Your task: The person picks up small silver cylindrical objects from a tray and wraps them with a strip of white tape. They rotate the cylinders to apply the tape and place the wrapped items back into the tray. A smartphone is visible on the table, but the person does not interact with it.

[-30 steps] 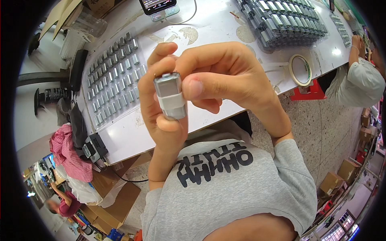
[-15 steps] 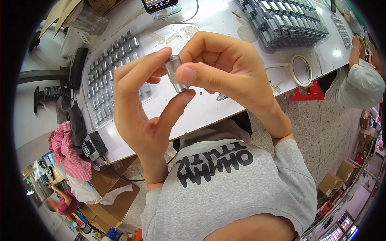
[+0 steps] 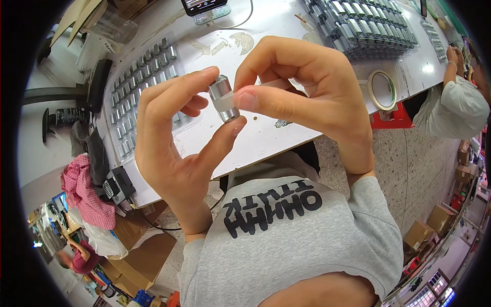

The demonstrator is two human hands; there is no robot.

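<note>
L hand (image 3: 174,148) pinches a metal cylinder (image 3: 223,98) end to end, thumb below, forefinger on top, held above desk (image 3: 266,138) centre. R hand (image 3: 307,92) grip pressed on a tape strip (image 3: 225,102) around its middle. Step, prob.: wrapping tape. Next calls for smoothing strip flat. Tape roll (image 3: 382,89) at 3 o'clock; tray (image 3: 140,97) of like parts at 9.

A roll of tape (image 3: 382,89) lies on the white table (image 3: 266,138) near trays of metal cylinders (image 3: 365,23). A phone (image 3: 203,5) sits at the far edge; cardboard boxes (image 3: 140,253) stand below.
</note>
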